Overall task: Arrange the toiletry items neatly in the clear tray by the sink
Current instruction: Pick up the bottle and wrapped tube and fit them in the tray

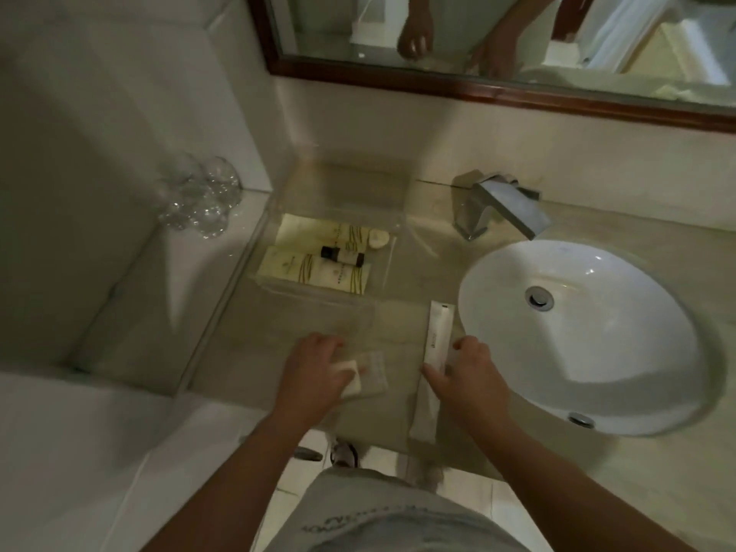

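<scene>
The clear tray (392,255) stands on the counter left of the sink. Inside it lie cream sachets (294,264), a small dark-capped bottle (342,255) and a round white item (378,238). My left hand (314,372) rests near the counter's front edge, fingers on a small white packet (354,382) that lies beside another pale sachet (376,372). My right hand (466,376) pinches the lower part of a long white packet (438,332). A second long white packet (424,416) lies under my right hand.
A white oval sink (597,352) fills the right of the counter, with a chrome faucet (506,203) behind it. Clear glasses (199,197) stand on the ledge at the left. A wood-framed mirror (498,89) hangs above.
</scene>
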Demonstrator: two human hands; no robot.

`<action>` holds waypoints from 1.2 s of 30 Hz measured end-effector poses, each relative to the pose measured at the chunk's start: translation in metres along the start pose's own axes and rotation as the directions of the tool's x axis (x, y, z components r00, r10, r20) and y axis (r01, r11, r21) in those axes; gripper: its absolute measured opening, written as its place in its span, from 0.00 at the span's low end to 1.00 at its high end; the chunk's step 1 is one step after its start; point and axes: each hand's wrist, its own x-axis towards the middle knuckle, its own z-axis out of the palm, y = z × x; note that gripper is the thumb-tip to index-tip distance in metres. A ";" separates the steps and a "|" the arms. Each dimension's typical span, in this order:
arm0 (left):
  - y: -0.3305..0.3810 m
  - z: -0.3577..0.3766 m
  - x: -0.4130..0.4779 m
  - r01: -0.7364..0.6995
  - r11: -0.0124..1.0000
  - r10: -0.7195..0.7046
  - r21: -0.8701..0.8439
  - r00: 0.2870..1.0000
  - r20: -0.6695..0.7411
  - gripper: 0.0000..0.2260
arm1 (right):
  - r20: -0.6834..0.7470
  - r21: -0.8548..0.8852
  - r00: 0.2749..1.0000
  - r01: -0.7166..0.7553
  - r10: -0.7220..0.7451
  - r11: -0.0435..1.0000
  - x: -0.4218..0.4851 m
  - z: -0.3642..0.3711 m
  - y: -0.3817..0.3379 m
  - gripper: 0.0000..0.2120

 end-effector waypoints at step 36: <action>-0.037 -0.034 0.027 0.319 0.909 -0.284 -0.268 0.945 0.161 0.20 | 0.409 0.026 0.816 0.438 -0.410 0.898 0.112 -0.006 -0.204 0.10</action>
